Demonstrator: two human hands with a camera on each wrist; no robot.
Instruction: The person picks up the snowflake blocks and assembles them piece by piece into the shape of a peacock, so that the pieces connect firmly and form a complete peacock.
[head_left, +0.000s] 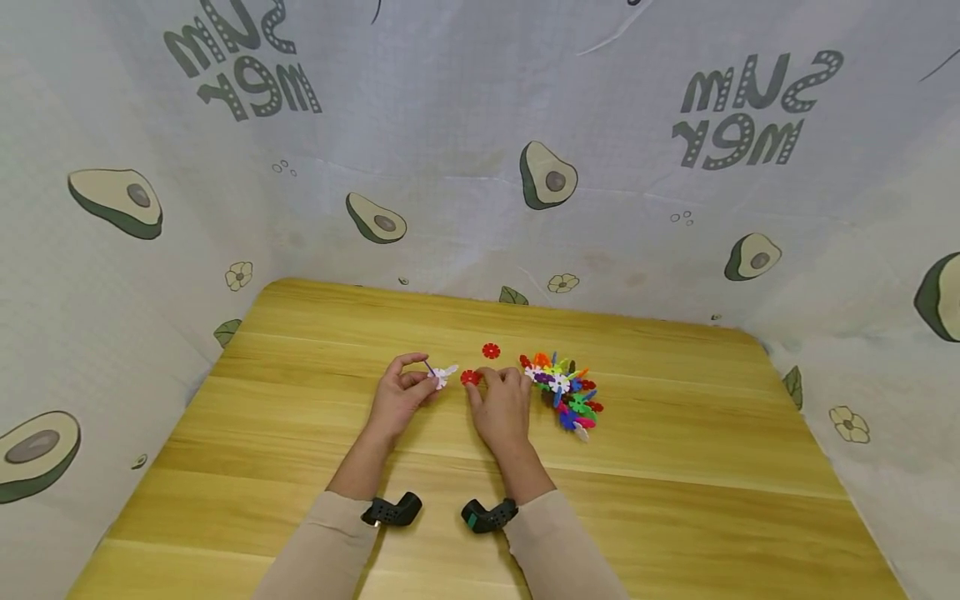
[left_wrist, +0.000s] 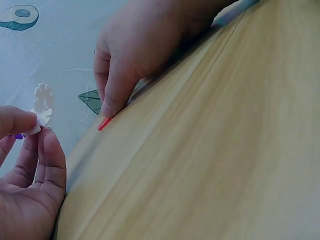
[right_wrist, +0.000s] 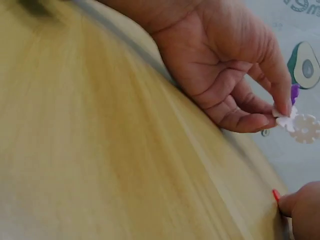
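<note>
My left hand [head_left: 401, 396] pinches a small joined piece of white snowflake discs [head_left: 441, 377] between thumb and fingers. A purple disc [right_wrist: 295, 93] is slotted into that piece. To its right, my right hand [head_left: 504, 408] holds a red snowflake disc [head_left: 470, 377] at the tabletop between thumb and fingers. In the left wrist view the red disc shows edge-on under the right thumb, and the fingertips behind it are partly hidden. The white piece and the red disc are apart.
Another red disc [head_left: 491, 351] lies flat on the wooden table [head_left: 675, 467], just beyond the right hand. A cluster of many-coloured snowflake discs [head_left: 577, 404] sits to the right of that hand. Behind the table hangs a white cloth [head_left: 465, 250] printed with avocados.
</note>
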